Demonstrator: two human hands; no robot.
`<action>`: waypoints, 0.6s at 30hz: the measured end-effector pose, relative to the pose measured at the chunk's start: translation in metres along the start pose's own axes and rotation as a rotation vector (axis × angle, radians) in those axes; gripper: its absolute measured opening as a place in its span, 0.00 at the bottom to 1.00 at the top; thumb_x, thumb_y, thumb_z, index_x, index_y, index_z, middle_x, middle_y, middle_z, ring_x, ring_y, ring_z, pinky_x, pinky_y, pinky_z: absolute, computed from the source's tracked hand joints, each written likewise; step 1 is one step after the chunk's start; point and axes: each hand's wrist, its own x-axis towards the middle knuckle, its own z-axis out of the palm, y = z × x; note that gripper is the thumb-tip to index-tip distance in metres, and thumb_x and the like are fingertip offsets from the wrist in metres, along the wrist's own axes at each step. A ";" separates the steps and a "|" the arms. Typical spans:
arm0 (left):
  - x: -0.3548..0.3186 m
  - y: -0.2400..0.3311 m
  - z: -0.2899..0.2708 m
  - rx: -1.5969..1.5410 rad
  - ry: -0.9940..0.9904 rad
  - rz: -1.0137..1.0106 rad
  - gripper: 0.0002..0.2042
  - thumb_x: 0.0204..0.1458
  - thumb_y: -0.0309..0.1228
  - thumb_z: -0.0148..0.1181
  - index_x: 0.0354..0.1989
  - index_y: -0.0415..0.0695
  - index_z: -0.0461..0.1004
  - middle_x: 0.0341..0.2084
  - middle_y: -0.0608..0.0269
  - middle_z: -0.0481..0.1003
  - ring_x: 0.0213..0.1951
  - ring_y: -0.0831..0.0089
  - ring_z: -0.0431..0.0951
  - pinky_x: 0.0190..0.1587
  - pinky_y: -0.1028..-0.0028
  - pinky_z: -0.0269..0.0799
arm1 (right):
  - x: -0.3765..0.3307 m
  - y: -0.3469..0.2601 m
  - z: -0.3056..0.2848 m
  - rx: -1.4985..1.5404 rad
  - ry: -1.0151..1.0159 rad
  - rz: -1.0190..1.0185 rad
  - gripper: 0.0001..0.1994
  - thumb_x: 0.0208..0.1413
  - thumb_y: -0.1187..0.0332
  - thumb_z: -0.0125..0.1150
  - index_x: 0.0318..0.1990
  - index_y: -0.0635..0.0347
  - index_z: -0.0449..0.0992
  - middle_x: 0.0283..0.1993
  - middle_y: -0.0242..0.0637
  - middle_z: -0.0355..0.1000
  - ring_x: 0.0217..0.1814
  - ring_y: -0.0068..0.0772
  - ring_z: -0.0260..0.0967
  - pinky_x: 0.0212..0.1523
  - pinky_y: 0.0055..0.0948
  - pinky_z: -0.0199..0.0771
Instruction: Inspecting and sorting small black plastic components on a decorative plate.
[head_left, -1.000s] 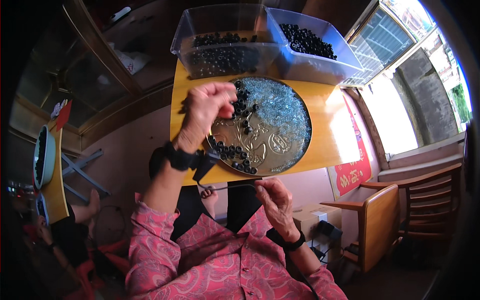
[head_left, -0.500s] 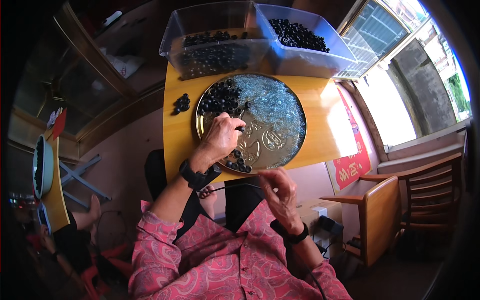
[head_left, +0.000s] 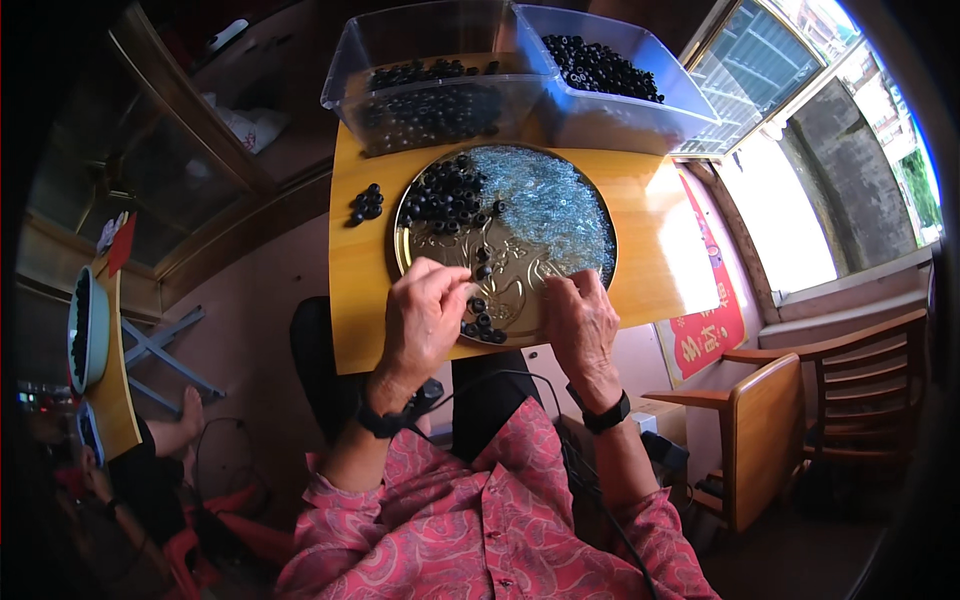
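A round metal tray point(head_left: 515, 255) with a raised pattern lies on the yellow table. Black ring-like pieces point(head_left: 445, 195) crowd its upper left, and a mass of tiny clear bluish pieces point(head_left: 545, 200) covers its upper right. Over the tray's lower left edge, my left hand point(head_left: 425, 310) is closed in a pinch. My right hand point(head_left: 582, 320) pinches down at the lower right part of the tray. What either hand holds, if anything, is too small or hidden. Between them, several black pieces point(head_left: 484, 328) rest at the near rim, with a few just above.
Two clear plastic bins point(head_left: 430, 90) with black pieces stand at the table's far side. A small pile of black pieces point(head_left: 367, 204) sits left of the tray. A wooden chair point(head_left: 765, 440) is at the right. At the far left, another person sits by a light-coloured basin point(head_left: 95, 330).
My left hand has drawn back from the black pile toward the tray's near left edge, leaving pieces mid-tray. My right hand has risen from below the tray onto its lower right.
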 end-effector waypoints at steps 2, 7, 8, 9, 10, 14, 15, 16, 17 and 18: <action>-0.016 0.005 0.004 -0.060 0.026 -0.034 0.05 0.49 0.21 0.63 0.34 0.36 0.79 0.27 0.60 0.74 0.24 0.75 0.76 0.27 0.77 0.71 | 0.001 0.001 0.004 0.051 0.042 -0.014 0.03 0.50 0.71 0.58 0.32 0.56 0.71 0.33 0.39 0.65 0.37 0.44 0.68 0.32 0.40 0.69; -0.043 0.021 0.017 -0.152 0.052 -0.089 0.05 0.49 0.21 0.63 0.35 0.36 0.79 0.28 0.61 0.75 0.26 0.76 0.75 0.29 0.78 0.71 | 0.001 0.000 0.004 0.099 -0.005 0.016 0.05 0.49 0.71 0.60 0.33 0.57 0.70 0.33 0.40 0.65 0.36 0.46 0.68 0.32 0.42 0.68; -0.047 0.022 0.020 -0.179 0.048 -0.100 0.06 0.49 0.21 0.63 0.35 0.36 0.79 0.28 0.61 0.75 0.27 0.76 0.76 0.29 0.78 0.71 | 0.000 0.000 0.004 0.125 -0.006 0.019 0.06 0.49 0.72 0.60 0.33 0.57 0.70 0.33 0.40 0.65 0.35 0.46 0.68 0.32 0.42 0.68; -0.048 0.022 0.022 -0.174 0.047 -0.089 0.06 0.49 0.21 0.63 0.35 0.37 0.78 0.28 0.61 0.75 0.27 0.76 0.76 0.30 0.79 0.72 | 0.001 -0.002 0.004 0.150 -0.007 0.019 0.07 0.48 0.72 0.61 0.33 0.58 0.70 0.32 0.41 0.65 0.34 0.47 0.68 0.31 0.42 0.68; -0.050 0.022 0.025 -0.153 0.050 -0.075 0.06 0.48 0.20 0.64 0.35 0.37 0.79 0.28 0.61 0.75 0.27 0.77 0.76 0.29 0.79 0.72 | 0.001 -0.003 0.004 0.151 -0.007 0.017 0.07 0.48 0.72 0.61 0.33 0.58 0.70 0.32 0.41 0.65 0.34 0.47 0.68 0.31 0.42 0.68; -0.051 0.018 0.035 -0.113 0.045 -0.035 0.10 0.47 0.19 0.64 0.39 0.38 0.78 0.30 0.61 0.74 0.27 0.76 0.76 0.28 0.79 0.73 | -0.005 -0.006 0.002 0.299 0.037 0.023 0.07 0.48 0.73 0.62 0.33 0.61 0.70 0.30 0.41 0.66 0.30 0.46 0.69 0.29 0.40 0.69; -0.051 0.019 0.036 -0.095 0.040 -0.011 0.12 0.46 0.18 0.64 0.40 0.39 0.78 0.31 0.61 0.74 0.27 0.75 0.76 0.28 0.78 0.73 | -0.007 -0.007 -0.001 0.400 0.043 0.015 0.07 0.49 0.72 0.63 0.32 0.62 0.71 0.29 0.42 0.67 0.29 0.44 0.70 0.29 0.38 0.70; -0.049 0.020 0.037 -0.092 0.041 -0.012 0.12 0.46 0.18 0.64 0.40 0.39 0.78 0.31 0.61 0.74 0.27 0.75 0.76 0.28 0.78 0.73 | -0.009 -0.009 -0.003 0.402 0.042 0.014 0.07 0.49 0.72 0.63 0.32 0.62 0.71 0.29 0.42 0.67 0.29 0.44 0.70 0.29 0.38 0.70; -0.046 0.021 0.038 -0.107 0.042 0.030 0.13 0.46 0.18 0.64 0.42 0.39 0.77 0.32 0.60 0.74 0.27 0.74 0.76 0.29 0.77 0.74 | -0.011 -0.011 -0.006 0.544 -0.040 0.095 0.07 0.49 0.72 0.64 0.33 0.63 0.72 0.29 0.41 0.68 0.29 0.41 0.71 0.30 0.36 0.70; -0.044 0.022 0.039 -0.123 0.041 0.074 0.14 0.45 0.17 0.63 0.43 0.40 0.77 0.33 0.59 0.75 0.28 0.73 0.77 0.29 0.77 0.74 | -0.013 -0.013 -0.009 0.683 -0.122 0.177 0.07 0.50 0.71 0.64 0.33 0.64 0.73 0.28 0.41 0.68 0.28 0.38 0.71 0.30 0.33 0.71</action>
